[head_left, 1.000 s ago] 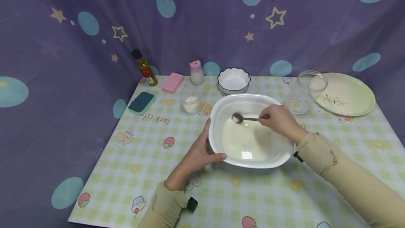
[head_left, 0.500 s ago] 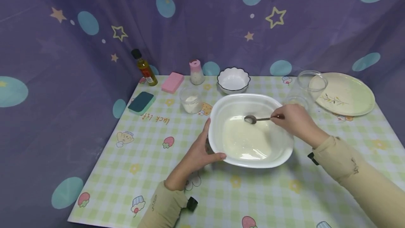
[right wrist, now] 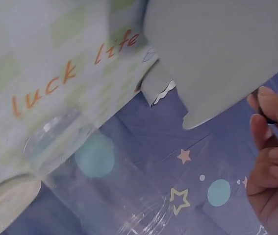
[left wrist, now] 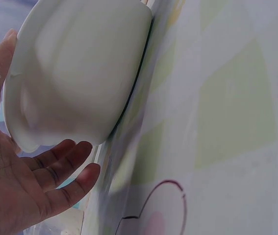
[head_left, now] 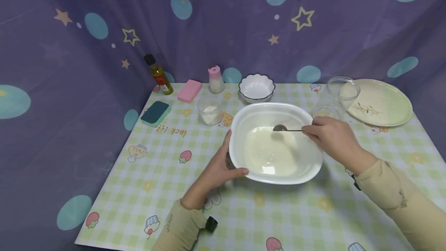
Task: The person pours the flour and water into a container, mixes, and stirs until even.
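Over white basin, right hand pinching spoon, left hand gripping rim

Checked table with basin, 2 sponges, plate.
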The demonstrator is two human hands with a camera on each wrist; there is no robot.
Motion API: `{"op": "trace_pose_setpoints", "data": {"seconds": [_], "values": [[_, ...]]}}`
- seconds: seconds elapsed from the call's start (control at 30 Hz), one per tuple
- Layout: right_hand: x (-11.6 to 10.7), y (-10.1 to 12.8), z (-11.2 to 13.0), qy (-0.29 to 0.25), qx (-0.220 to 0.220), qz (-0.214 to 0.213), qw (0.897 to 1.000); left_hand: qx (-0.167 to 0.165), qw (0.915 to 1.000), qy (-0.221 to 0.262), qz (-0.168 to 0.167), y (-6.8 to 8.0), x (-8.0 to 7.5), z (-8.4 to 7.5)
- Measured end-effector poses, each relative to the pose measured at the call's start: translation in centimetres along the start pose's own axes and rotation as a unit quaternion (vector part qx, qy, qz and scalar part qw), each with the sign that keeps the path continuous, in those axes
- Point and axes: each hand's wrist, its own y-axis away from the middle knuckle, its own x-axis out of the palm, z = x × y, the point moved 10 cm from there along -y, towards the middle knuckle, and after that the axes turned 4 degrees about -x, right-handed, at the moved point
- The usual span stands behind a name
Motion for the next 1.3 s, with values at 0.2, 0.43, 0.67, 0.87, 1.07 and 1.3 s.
{"op": "trace_pose_setpoints", "data": {"seconds": [0.2, 0.43, 0.67, 0.87, 1.07, 1.3], "values": [[-0.2, 0.8, 0.5, 0.002, -0.047, -0.019, 0.999, -0.002, 1.0000, -0.007, -0.004, -0.1, -0.1, 0.3], [0.2, 1.6, -0.3, -0.028, -0.010, -0.017, 0.999, -0.008, 0.9999, 0.008, 0.005, 0.3, -0.1, -1.8], [0.5, 2.7, -2.3, -0.184, 0.111, -0.018, 0.977, -0.021, 0.9997, -0.002, 0.014, 0.6, -0.1, -3.0], [2.1, 4.6, -5.1, -0.297, 0.248, 0.027, 0.922, -0.018, 0.9997, 0.000, 0.015, 0.5, -0.1, -2.8], [3.4, 6.2, -7.0, -0.327, 0.315, 0.071, 0.888, -0.015, 0.9997, 0.009, 0.019, 0.5, 0.0, -2.8], [3.3, 6.9, -7.8, -0.326, 0.339, 0.069, 0.880, -0.001, 0.9994, 0.027, 0.024, 0.3, 0.1, -3.0]]}}
